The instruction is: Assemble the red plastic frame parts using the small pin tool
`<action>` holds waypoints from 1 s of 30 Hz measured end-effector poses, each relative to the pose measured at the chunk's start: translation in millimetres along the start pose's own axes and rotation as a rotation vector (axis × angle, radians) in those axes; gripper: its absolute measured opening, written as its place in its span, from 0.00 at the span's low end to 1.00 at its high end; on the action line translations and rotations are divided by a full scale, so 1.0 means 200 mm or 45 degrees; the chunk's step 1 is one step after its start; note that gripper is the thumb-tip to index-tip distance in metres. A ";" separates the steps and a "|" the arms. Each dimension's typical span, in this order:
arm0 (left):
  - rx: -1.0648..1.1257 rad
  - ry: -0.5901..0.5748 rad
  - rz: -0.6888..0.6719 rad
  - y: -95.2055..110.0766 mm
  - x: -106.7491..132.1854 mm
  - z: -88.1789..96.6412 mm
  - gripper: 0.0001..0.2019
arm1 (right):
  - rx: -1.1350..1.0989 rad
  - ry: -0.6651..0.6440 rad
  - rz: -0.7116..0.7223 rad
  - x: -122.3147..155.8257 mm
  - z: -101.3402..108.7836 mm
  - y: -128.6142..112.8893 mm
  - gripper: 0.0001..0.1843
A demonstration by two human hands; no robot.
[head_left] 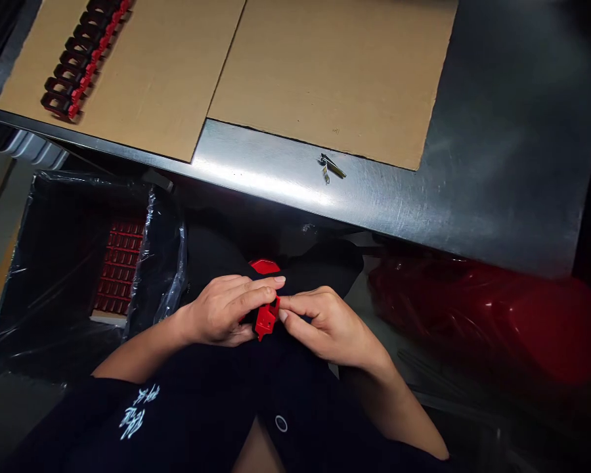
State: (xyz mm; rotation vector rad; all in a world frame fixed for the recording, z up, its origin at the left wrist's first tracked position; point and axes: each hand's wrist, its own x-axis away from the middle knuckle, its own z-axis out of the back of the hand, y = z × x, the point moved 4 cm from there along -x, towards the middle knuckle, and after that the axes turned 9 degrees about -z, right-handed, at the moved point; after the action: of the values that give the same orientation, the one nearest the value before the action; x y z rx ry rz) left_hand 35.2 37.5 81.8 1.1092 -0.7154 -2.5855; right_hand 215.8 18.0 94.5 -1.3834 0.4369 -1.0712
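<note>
Black sleeve [79,420]; hands [219,310] [328,327] on red part [266,319]; cardboard [325,72] on steel table [374,203].

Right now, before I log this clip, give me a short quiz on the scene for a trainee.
1. Multiple choice: what do the left hand and the right hand both grip? A) a small red plastic part B) a roll of tape C) a black cable
2. True or false: the row of black-and-red plastic parts lies on a brown cardboard sheet.
3. Fill in the blank: the grid of red parts sits in a dark box lined with clear plastic film, on the ___ hand's side.

Key: 1 A; 2 true; 3 left.
</note>
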 end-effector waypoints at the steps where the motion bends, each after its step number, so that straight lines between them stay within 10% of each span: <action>1: 0.035 0.025 0.010 0.00 0.00 0.00 0.37 | -0.028 -0.024 0.017 0.00 0.00 0.00 0.15; 15: 0.355 0.175 0.311 -0.03 0.01 -0.01 0.47 | -0.694 -0.262 -0.106 -0.05 -0.10 0.10 0.15; 30: 0.286 0.195 0.362 -0.05 0.02 0.00 0.46 | -0.872 -0.141 -0.208 -0.07 -0.15 0.14 0.19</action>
State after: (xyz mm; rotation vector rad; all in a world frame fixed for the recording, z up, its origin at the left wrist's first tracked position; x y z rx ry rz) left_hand 32.4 44.1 73.6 1.1571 -1.0608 -2.1990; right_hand 195.9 7.6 58.7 -2.1013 0.6537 -1.0089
